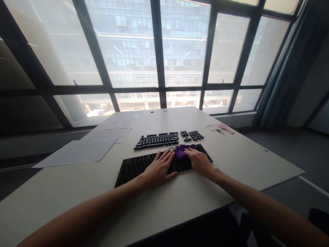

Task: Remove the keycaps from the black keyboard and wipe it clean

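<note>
A black keyboard base (pixel 136 165), its keycaps off, lies slightly askew near the front of the white table. My left hand (pixel 159 167) rests flat on its middle with the fingers stretched out. Toward the base's right end, my right hand (pixel 199 161) presses a crumpled purple cloth (pixel 181 151) onto the surface, fingers closed on it. Just beyond the base, the loose black keycaps (pixel 157 140) are laid out in keyboard order, with the number pad group (pixel 196 135) on the right. Part of the base is hidden under my hands and the cloth.
Sheets of paper (pixel 84 147) cover the table's left side. On the right lie a pink-handled tool (pixel 225 129) and a small clear bag (pixel 212 127). The white table (pixel 257 164) ends at a right edge. Large windows stand behind it, with a blue curtain (pixel 288 68).
</note>
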